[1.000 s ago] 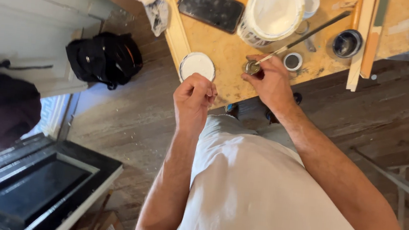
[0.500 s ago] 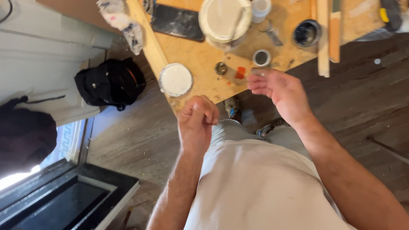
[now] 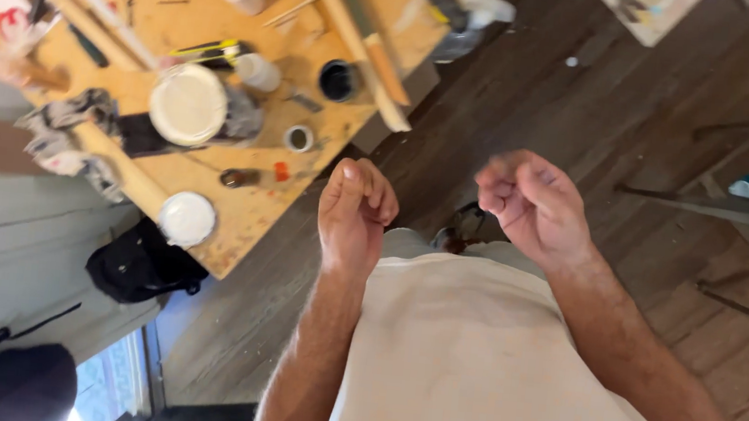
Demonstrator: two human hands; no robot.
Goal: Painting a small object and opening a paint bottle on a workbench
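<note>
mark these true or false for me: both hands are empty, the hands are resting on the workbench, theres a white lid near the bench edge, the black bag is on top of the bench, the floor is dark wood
1. Both hands are empty. True: the left hand and the right hand are loosely curled and nothing shows in them.
2. The hands rest on the workbench. False: they are raised in the air, off the bench, over the floor.
3. A white round lid lies near the bench edge. True.
4. The black bag sits on top of the bench. False: it lies on the floor beside the bench.
5. The floor is dark wood planks. True.
</note>
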